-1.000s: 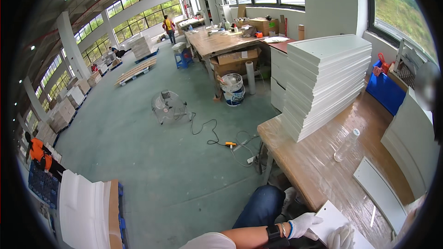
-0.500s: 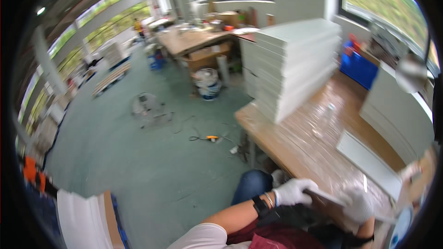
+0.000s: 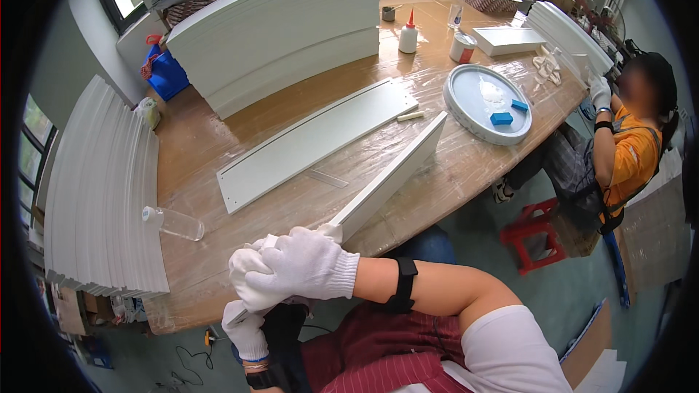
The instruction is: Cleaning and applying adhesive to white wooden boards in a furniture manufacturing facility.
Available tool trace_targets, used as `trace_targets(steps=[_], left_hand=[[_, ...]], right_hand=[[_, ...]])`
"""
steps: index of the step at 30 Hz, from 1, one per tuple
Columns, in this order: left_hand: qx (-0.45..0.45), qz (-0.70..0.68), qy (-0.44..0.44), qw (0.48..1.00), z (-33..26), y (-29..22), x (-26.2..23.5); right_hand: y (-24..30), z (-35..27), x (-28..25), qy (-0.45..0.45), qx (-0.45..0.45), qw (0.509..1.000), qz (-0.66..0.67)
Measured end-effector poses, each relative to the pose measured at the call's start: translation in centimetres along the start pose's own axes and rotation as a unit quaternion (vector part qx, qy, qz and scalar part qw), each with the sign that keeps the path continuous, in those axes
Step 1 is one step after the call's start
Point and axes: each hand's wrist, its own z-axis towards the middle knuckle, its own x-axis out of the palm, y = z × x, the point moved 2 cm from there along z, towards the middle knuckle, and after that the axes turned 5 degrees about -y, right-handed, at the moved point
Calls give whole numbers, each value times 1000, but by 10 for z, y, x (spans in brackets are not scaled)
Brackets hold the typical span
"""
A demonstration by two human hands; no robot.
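Note:
A narrow white board [image 3: 391, 176] stands on its long edge, slanting from the tabletop toward me. My left hand [image 3: 245, 332], white-gloved, is closed around its near end. Above it, my right hand [image 3: 302, 266], also gloved, is closed on a bunched white cloth [image 3: 251, 276] pressed over the board's upper edge. The right fingers partly hide the cloth and the board there. Beyond the board, a wider white panel [image 3: 313, 147] lies flat on the table, with a small pale stick [image 3: 410, 116] by its far end.
The film-covered table [image 3: 200, 266] holds stacked white panels [image 3: 280, 40], leaning boards [image 3: 102, 196], a clear bottle [image 3: 173, 224], a red-tipped glue bottle [image 3: 408, 35], a can [image 3: 462, 48] and a round lid [image 3: 486, 105] with blue blocks. A seated co-worker [image 3: 630, 138] is at right, near a red stool [image 3: 535, 236].
My view has swung right, from the open floor to the tabletop and co-worker. Both hands stay at the board; my right hand is now bunched over its edge near the left.

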Motion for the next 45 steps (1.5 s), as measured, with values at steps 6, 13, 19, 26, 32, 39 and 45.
trace_targets(steps=[6,13,19,26,32,39,45], left_hand=[[-92,-29,-24,995,3,-34,4],[39,128,28,991,27,-56,-69],[-191,-78,-92,974,11,-60,-148],[-258,-165,-109,946,-36,-50,-167],[-295,-158,-91,938,-40,-53,-157],[-251,-156,-182,938,-41,-66,-153],[-194,-121,-136,964,-10,-78,-159]], right_hand=[[-96,-37,-59,74,9,997,-37],[-195,-69,-118,131,169,976,32],[-257,-156,-135,-17,413,906,-89],[-128,-79,-101,-183,345,897,206],[66,-22,59,-8,67,988,140],[-149,-127,7,-19,371,922,-110],[-181,-98,-89,107,471,848,-217]])
